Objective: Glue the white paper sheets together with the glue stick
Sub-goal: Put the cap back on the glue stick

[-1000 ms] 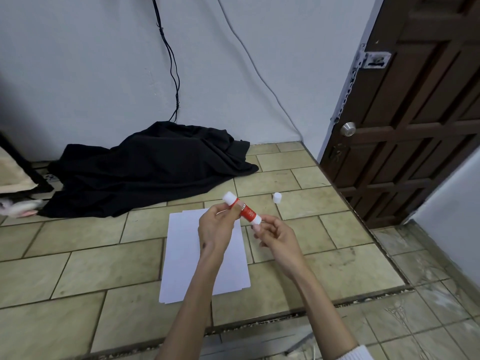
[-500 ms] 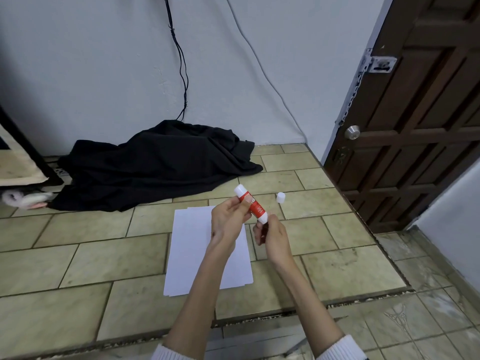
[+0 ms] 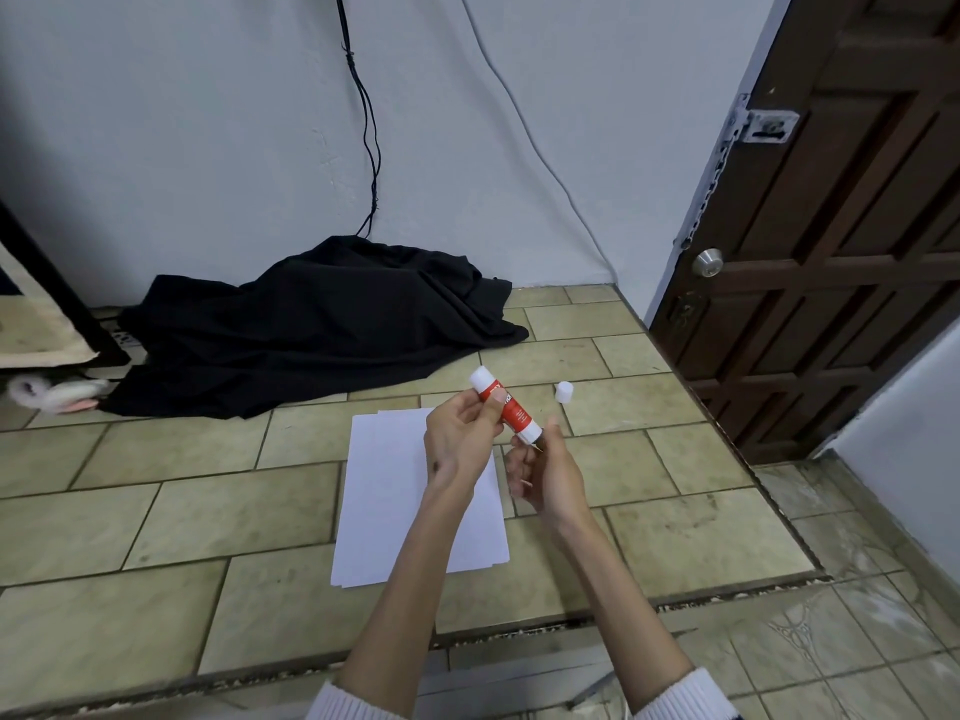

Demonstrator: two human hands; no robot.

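A red and white glue stick [image 3: 506, 411] is held tilted above the floor, its white end up to the left. My left hand [image 3: 460, 443] grips its red middle. My right hand [image 3: 543, 472] pinches its lower end, fingers curled round the base. The stick's white cap [image 3: 564, 392] stands by itself on a tile to the right. A stack of white paper sheets [image 3: 395, 498] lies flat on the tiled floor below my hands, partly covered by my left forearm.
A heap of black cloth [image 3: 317, 324] lies against the wall behind the paper. A dark wooden door [image 3: 841, 241] stands at the right. Black cables [image 3: 366, 116] hang down the wall. The raised tile platform ends at a step edge [image 3: 519, 623] near me.
The view has shifted a little. Both hands have stayed on the glue stick, and my right hand has closed in round its lower end.
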